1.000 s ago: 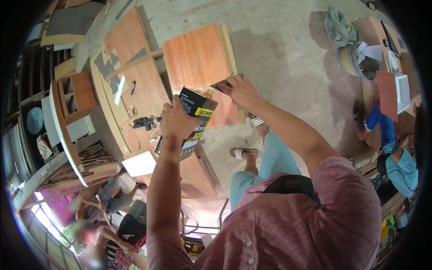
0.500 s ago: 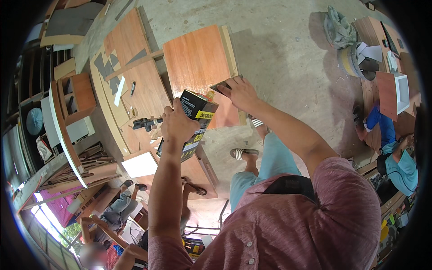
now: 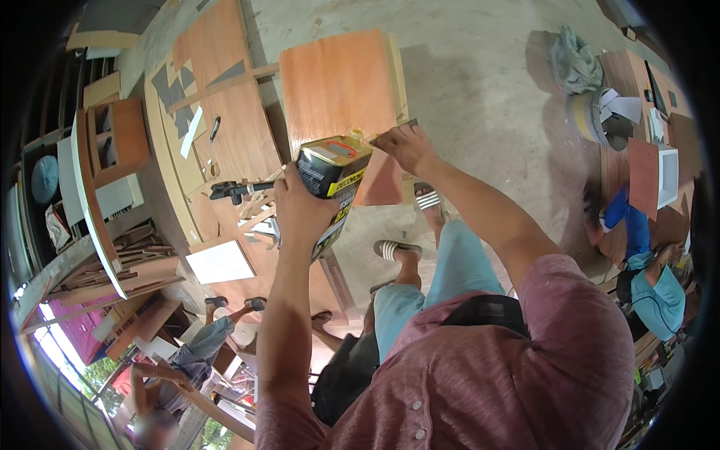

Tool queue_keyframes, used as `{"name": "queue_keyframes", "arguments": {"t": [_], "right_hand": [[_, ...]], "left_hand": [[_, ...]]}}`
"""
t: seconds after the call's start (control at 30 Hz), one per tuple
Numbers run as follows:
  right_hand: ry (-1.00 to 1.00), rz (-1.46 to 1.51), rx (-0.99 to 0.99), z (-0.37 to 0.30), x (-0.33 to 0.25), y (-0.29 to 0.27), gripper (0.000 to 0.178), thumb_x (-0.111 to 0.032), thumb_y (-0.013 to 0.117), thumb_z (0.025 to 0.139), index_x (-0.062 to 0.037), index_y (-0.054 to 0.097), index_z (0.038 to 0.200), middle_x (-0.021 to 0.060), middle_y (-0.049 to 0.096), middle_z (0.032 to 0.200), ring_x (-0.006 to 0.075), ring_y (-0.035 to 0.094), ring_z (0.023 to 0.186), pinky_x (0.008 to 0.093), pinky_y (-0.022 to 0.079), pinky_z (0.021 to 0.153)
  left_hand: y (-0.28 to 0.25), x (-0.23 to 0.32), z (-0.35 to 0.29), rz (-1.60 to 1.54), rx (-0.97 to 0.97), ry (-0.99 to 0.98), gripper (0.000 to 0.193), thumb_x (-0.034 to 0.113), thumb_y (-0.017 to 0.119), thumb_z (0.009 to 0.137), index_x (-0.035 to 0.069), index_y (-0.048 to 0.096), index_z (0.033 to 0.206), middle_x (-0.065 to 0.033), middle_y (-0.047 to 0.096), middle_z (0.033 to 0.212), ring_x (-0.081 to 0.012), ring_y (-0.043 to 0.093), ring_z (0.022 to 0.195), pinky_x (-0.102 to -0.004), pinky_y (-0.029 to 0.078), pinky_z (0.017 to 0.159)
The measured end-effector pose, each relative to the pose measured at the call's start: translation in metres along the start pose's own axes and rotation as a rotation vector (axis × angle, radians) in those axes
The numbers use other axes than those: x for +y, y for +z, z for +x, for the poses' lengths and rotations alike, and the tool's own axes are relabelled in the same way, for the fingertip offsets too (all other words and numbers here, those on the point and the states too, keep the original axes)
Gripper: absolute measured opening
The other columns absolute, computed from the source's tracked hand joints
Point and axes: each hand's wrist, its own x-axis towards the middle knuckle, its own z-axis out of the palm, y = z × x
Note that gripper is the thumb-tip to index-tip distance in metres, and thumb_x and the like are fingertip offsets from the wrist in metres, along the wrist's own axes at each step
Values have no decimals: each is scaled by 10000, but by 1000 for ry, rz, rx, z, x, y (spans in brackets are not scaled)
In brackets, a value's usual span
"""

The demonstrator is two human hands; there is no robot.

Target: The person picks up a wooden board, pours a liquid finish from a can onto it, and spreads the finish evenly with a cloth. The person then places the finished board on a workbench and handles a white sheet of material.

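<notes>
My left hand [image 3: 306, 214] is wrapped round a rectangular metal can [image 3: 349, 187] with a black and yellow label. Its gold top and red carry handle show, and an amber smear sits by the spout at the far corner. Close to that spout, my right hand [image 3: 409, 150] pinches a thin dark flat piece [image 3: 405, 125], like a spreader, seen nearly edge-on. Beyond and under both hands lies a reddish-brown wooden panel [image 3: 337, 82] with a glossy wet patch near the can. Part of the panel is hidden by the can and my right hand.
Left of the panel, a plywood sheet [image 3: 240, 127] carries a black tool [image 3: 238, 191], a white board [image 3: 220, 262] and scraps. At right stand a bucket [image 3: 581, 120] and a grey sack [image 3: 576, 60]. One person works at right [image 3: 660, 296], another at lower left [image 3: 187, 356].
The can has turned more upright, so its gold top shows. The dark flat piece in my right hand has turned edge-on beside the spout. A dark shape has appeared behind my legs.
</notes>
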Motion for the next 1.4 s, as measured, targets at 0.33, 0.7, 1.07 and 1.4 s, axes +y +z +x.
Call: {"name": "queue_keyframes", "arguments": {"t": [0.33, 0.7, 1.07, 1.4], "right_hand": [[155, -231, -172, 24, 9, 25, 306, -130, 561, 925, -161, 664, 1212, 41, 612, 1123, 231, 586, 1109, 413, 467, 919], [151, -298, -215, -45, -73, 102, 431, -126, 567, 905, -123, 575, 1336, 73, 577, 1168, 287, 582, 1080, 437, 492, 864], [325, -418, -61, 41, -28, 89, 324, -129, 549, 926, -125, 638, 1237, 76, 613, 1112, 319, 613, 1028, 470, 496, 926], [299, -340, -241, 44, -30, 67, 363, -171, 511, 955, -104, 616, 1296, 109, 581, 1212, 330, 558, 1160, 466, 483, 958]], "left_hand": [[30, -135, -133, -969, 319, -376, 976, -68, 764, 624, -44, 301, 1483, -172, 489, 1368, -250, 531, 1216, -370, 413, 1093], [38, -249, -224, -976, 532, -417, 615, -42, 712, 676, -93, 545, 1265, -132, 635, 1126, -215, 604, 1008, -351, 466, 967], [58, -320, -263, -1028, 371, -567, 627, -37, 716, 675, -69, 475, 1253, -131, 602, 1111, -208, 597, 955, -321, 485, 820], [70, -329, -272, -810, 408, -475, 767, 13, 751, 611, -37, 408, 1296, -121, 535, 1177, -202, 542, 1025, -326, 441, 943]]}}
